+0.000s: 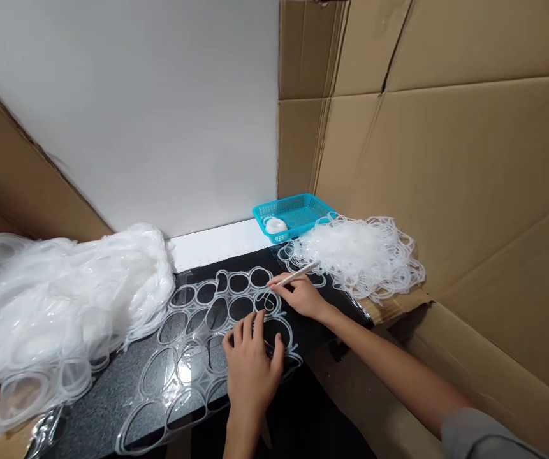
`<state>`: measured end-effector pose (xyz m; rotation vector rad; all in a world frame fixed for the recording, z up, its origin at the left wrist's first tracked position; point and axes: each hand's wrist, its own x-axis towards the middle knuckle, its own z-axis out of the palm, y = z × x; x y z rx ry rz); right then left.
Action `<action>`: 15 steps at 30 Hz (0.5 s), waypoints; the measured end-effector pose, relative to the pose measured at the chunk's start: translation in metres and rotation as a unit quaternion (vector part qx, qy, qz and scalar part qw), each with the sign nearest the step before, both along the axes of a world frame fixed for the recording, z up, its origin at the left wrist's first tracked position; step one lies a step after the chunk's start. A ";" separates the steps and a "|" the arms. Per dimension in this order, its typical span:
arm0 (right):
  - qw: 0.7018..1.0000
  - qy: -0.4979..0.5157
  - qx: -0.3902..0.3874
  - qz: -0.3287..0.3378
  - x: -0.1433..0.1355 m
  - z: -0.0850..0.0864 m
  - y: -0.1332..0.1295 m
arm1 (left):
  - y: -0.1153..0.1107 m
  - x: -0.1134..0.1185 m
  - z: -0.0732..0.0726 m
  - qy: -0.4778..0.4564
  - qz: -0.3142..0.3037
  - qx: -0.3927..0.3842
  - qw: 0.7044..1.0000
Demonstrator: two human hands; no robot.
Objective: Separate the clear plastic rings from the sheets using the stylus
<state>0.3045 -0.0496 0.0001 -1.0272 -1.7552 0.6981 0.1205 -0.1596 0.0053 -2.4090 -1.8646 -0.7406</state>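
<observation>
A translucent sheet of joined rings [192, 347] lies flat on the black speckled tabletop [106, 389]. My left hand [252, 357] rests on the sheet's right part with its fingers spread, holding nothing. In my right hand [300, 294] is a thin white pen-like tool [298, 273], pinched between the fingers, its tip pointing left at the sheet's upper right edge. Just below that tip a loose thin loop [267, 303] lies within one of the rings.
A large heap of translucent ring sheets [78, 293] covers the left side. At the back right, a blue basket [305, 203] holds a small stack of white rings [275, 225]. Beside it lies a tangled pile of thin rings [363, 252]. Cardboard walls [460, 159] enclose the right.
</observation>
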 end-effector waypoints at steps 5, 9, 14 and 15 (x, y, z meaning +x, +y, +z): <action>0.997 0.039 0.018 -0.062 0.003 0.021 0.021 | 0.000 0.000 0.000 0.007 -0.001 0.013 1.000; 1.000 -0.010 0.004 0.011 0.003 0.042 0.018 | -0.001 0.001 0.004 0.004 0.004 0.015 1.000; 0.982 -0.070 -0.115 0.130 -0.003 0.029 -0.006 | -0.003 -0.001 0.005 0.002 -0.001 -0.003 1.000; 0.982 -0.048 -0.135 0.123 -0.004 0.023 -0.010 | -0.003 -0.002 0.004 0.003 0.002 -0.005 1.000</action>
